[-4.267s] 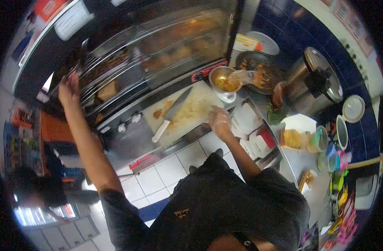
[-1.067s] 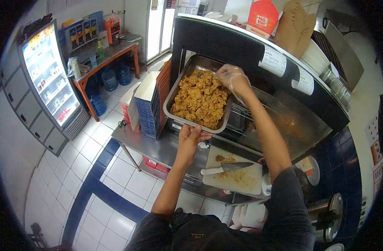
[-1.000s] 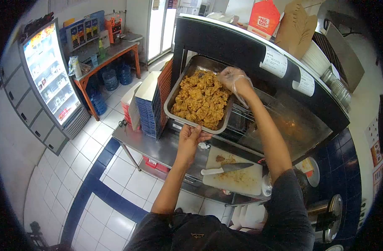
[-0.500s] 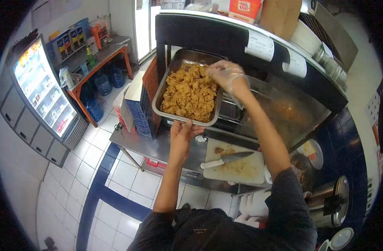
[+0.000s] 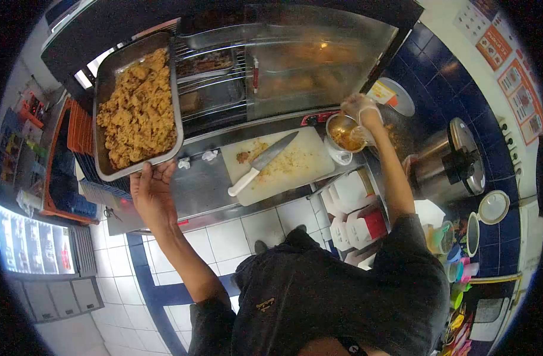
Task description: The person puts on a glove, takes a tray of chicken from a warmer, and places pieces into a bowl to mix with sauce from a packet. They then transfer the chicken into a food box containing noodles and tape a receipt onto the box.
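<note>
My left hand (image 5: 155, 193) grips the lower rim of a deep metal tray (image 5: 177, 121) filled with golden-brown fried pieces (image 5: 138, 110). The tray tilts at the front of the display cabinet. Gloved in clear plastic, my right hand (image 5: 361, 111) is above the edge of a bowl (image 5: 344, 132) with orange-brown contents; what its fingers hold, if anything, is too small to make out. Between my hands a white cutting board (image 5: 283, 169) carries crumbs and a knife (image 5: 263, 161) with a white handle.
The glass cabinet (image 5: 319, 65) with wire racks (image 5: 218, 77) spans the top. A large steel pot (image 5: 440, 166) stands at the right, with white boxes (image 5: 357, 228) below the counter. Crumpled white tissues (image 5: 209, 155) lie left of the board.
My right hand has moved from the tray's food to the bowl on the right. The view has turned rightward, and my left hand still holds the tray, now further left in view.
</note>
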Tool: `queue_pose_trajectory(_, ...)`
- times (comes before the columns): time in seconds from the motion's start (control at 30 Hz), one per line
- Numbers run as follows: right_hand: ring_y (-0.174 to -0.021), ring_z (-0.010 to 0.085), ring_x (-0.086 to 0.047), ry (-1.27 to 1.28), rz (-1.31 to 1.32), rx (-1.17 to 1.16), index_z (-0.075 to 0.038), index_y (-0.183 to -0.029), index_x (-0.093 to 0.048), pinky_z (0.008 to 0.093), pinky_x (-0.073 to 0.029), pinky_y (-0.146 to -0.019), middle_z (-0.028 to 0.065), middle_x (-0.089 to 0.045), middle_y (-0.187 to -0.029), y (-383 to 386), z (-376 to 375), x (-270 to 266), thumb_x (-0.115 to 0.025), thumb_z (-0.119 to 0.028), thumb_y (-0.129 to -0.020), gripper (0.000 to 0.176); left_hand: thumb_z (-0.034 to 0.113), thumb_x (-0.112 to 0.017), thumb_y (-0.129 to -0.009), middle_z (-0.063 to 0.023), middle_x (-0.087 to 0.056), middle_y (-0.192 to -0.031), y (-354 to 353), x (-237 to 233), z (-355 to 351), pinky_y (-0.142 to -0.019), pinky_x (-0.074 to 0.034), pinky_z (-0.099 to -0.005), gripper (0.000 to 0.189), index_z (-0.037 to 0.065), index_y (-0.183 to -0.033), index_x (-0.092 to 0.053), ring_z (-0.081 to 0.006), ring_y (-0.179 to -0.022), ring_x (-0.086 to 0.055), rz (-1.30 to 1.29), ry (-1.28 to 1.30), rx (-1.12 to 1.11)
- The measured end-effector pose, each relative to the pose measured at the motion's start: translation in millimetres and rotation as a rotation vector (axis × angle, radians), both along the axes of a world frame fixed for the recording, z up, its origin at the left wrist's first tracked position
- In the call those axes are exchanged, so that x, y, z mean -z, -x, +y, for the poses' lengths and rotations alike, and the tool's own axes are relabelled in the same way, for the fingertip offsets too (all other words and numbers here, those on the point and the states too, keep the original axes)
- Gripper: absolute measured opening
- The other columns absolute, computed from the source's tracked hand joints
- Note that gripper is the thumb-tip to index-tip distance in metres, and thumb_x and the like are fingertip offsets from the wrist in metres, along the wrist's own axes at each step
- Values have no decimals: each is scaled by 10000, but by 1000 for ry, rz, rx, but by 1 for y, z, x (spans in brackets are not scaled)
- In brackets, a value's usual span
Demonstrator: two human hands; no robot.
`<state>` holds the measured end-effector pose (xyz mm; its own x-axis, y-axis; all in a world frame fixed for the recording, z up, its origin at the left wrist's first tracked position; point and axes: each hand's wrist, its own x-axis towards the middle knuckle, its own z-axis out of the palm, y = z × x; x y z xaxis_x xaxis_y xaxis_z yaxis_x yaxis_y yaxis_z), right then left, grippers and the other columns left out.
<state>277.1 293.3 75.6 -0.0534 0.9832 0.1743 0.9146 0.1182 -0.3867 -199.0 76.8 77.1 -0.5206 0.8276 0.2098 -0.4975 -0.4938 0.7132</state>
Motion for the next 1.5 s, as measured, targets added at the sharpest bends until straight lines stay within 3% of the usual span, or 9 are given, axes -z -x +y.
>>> queue_pose_trajectory(0.2, -875, 360, -633, -179, -292, -107, -13, -1038, -649, 402, -501, -785, 205, -659, -994, -29, 37, 79, -650, -234, -840, 297, 71, -535, -933, -158, -637, -1057, -7, -5, -2, -768, -573, -366, 284, -3, -1204, -495, -264, -841, -676, -7, 66, -94)
queue_pose_trajectory(0.43, -904, 352, -626, -566, 93, -861, -28, -1030, -643, 408, -508, -823, 162, -647, -1020, 249, -56, -117, -619, -176, -869, 220, 97, -527, -945, -147, -655, -981, -3, -3, 0, -728, -574, -353, 219, -4, -1140, -511, -236, -808, -682, -9, -20, -52)
queue_pose_trajectory(0.6, -941, 358, -623, -633, -94, -943, -29, -1064, -644, 430, -500, -852, 179, -642, -1050, 377, -16, -160, -572, -146, -865, 241, 98, -496, -950, -137, -664, -976, 3, -1, 0, -742, -572, -351, 183, 4, -1106, -512, -236, -793, -685, -2, 12, -33)
queue_pose_trajectory(0.77, -1064, 346, -609, -194, -793, -705, -28, -1187, -605, 433, -495, -882, 217, -616, -1167, 444, 24, -179, -605, -122, -747, 449, 130, -476, -968, -128, -661, -977, 5, -8, -3, -756, -551, -355, 260, -1, -1192, -482, -224, -818, -671, 34, 18, -32)
queue_pose_trajectory(0.83, -1074, 345, -610, -81, -907, -734, -31, -1195, -603, 424, -494, -898, 234, -622, -1146, 445, 21, -188, -648, -179, -735, 485, 117, -467, -975, -136, -658, -972, 4, -13, -5, -712, -556, -310, 238, -11, -1176, -477, -204, -788, -674, 23, 46, -24)
queue_pose_trajectory(1.2, -850, 247, -644, -801, 149, -815, -54, -1040, -637, 354, -520, -742, 132, -641, -936, 374, 8, -136, -749, -255, -784, 345, 91, -551, -926, -118, -650, -976, 12, 2, -4, -779, -565, -378, 216, 7, -1124, -534, -220, -835, -666, -25, 13, -39)
queue_pose_trajectory(1.3, -832, 335, -656, -657, 350, -866, -69, -1000, -674, 423, -524, -761, 174, -661, -928, 314, -14, -133, -734, -343, -771, 362, 112, -589, -908, -118, -651, -968, 9, -2, -10, -813, -567, -410, 208, 4, -1085, -564, -238, -878, -666, 46, 44, -75)
queue_pose_trajectory(1.37, -908, 287, -612, -264, 231, -566, -7, -1003, -642, 391, -487, -785, 168, -639, -1018, 257, -72, -161, -694, -473, -811, 507, 139, -605, -902, -141, -652, -991, 21, 10, -10, -837, -555, -422, 251, -7, -1101, -561, -270, -896, -662, 31, 44, -29)
queue_pose_trajectory(1.5, -787, 336, -661, -224, -167, -535, -62, -937, -689, 421, -523, -711, 190, -676, -836, 113, -3, -90, -715, -451, -758, 429, 86, -565, -914, -178, -629, -1056, 23, 5, -10, -813, -562, -399, 345, -23, -1226, -464, -280, -874, -668, 40, 2, 34)
